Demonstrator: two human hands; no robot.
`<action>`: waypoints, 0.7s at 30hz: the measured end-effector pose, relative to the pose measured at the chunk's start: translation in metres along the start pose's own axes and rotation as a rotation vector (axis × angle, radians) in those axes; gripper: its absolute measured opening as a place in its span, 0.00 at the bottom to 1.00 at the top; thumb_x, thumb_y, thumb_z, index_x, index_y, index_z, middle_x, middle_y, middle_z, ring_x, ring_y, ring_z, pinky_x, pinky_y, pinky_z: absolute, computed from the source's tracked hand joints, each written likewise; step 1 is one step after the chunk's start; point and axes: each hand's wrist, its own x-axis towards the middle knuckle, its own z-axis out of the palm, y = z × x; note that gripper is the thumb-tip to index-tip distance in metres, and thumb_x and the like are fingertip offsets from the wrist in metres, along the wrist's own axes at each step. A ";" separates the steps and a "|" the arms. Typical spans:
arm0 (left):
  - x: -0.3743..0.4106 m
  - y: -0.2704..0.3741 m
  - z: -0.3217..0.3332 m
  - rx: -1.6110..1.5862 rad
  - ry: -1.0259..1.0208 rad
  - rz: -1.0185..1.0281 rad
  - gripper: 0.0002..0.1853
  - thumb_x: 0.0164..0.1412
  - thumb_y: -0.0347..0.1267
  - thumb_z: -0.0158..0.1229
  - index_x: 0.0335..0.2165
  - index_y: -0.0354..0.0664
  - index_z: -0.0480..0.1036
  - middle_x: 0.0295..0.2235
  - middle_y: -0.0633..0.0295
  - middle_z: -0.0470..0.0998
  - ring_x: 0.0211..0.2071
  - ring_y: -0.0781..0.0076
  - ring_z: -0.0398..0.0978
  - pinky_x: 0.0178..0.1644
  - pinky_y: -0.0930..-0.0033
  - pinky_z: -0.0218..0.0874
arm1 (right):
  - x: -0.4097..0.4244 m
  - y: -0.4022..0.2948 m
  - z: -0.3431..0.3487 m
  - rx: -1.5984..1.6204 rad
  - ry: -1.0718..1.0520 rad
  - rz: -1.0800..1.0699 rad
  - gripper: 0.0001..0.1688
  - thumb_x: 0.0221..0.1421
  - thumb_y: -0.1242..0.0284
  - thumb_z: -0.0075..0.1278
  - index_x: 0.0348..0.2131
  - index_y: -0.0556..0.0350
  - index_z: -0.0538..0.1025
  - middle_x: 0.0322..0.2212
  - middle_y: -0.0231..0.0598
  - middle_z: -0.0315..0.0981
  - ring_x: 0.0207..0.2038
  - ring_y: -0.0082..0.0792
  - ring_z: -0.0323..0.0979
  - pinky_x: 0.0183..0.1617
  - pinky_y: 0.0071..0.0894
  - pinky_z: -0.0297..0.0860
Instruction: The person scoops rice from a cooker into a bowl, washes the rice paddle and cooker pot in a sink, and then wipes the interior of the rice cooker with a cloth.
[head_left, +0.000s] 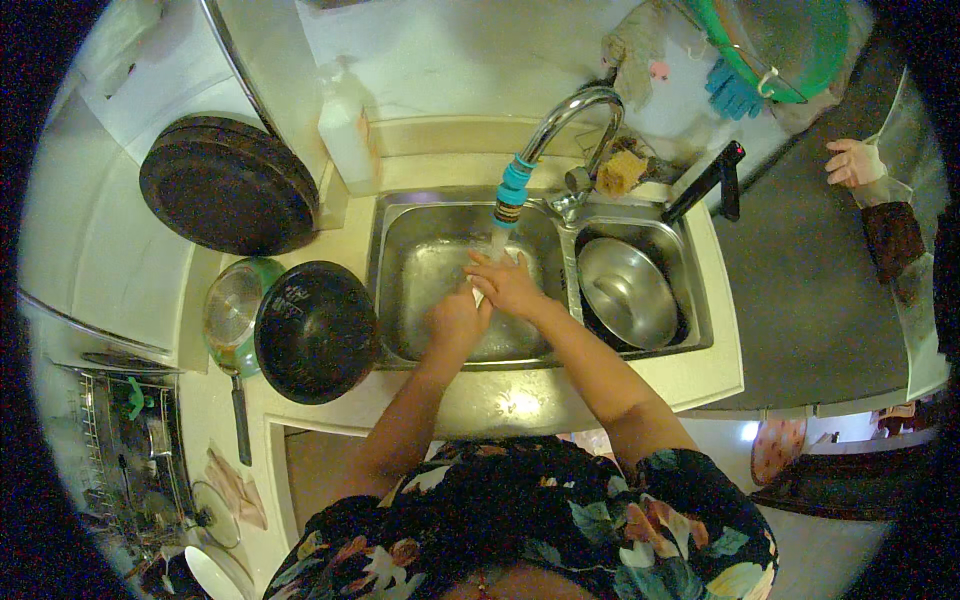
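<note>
My left hand (459, 321) is closed around a slim white object (477, 289) above the basin of a stainless steel sink (412, 300). What the object is cannot be made out. My right hand (510, 285) lies over its upper end with fingers spread; whether it grips the object is hidden. Water runs onto the right fingers from a chrome gooseneck faucet (559, 112) with a turquoise filter nozzle (511, 193). In the smaller basin at the right, a steel bowl (628, 292) rests tilted.
Left of the sink are a black wok-like pan (315, 334), a green frying pan (234, 315) and a large dark round pan (225, 187). A white pump bottle (349, 142) and yellow sponge (622, 171) stand behind. Another person's hand (855, 163) appears at far right.
</note>
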 end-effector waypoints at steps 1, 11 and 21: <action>-0.004 -0.001 -0.001 -0.013 0.043 0.042 0.19 0.58 0.43 0.56 0.40 0.39 0.72 0.27 0.43 0.78 0.28 0.41 0.77 0.33 0.45 0.68 | 0.006 0.004 0.003 -0.002 -0.003 -0.028 0.20 0.61 0.60 0.45 0.50 0.42 0.75 0.54 0.44 0.67 0.59 0.50 0.61 0.60 0.51 0.60; -0.025 0.001 -0.007 0.129 0.080 0.009 0.15 0.57 0.42 0.58 0.37 0.44 0.73 0.24 0.50 0.78 0.26 0.49 0.78 0.30 0.49 0.68 | 0.049 0.029 0.036 0.385 0.033 0.641 0.26 0.53 0.56 0.53 0.34 0.64 0.77 0.27 0.58 0.77 0.33 0.56 0.77 0.39 0.51 0.72; -0.018 0.007 0.005 0.146 0.084 0.023 0.16 0.56 0.40 0.59 0.40 0.42 0.73 0.24 0.52 0.79 0.26 0.50 0.79 0.29 0.51 0.69 | 0.025 0.064 0.105 0.861 0.460 0.954 0.25 0.59 0.58 0.47 0.27 0.66 0.77 0.25 0.58 0.76 0.24 0.54 0.74 0.30 0.49 0.69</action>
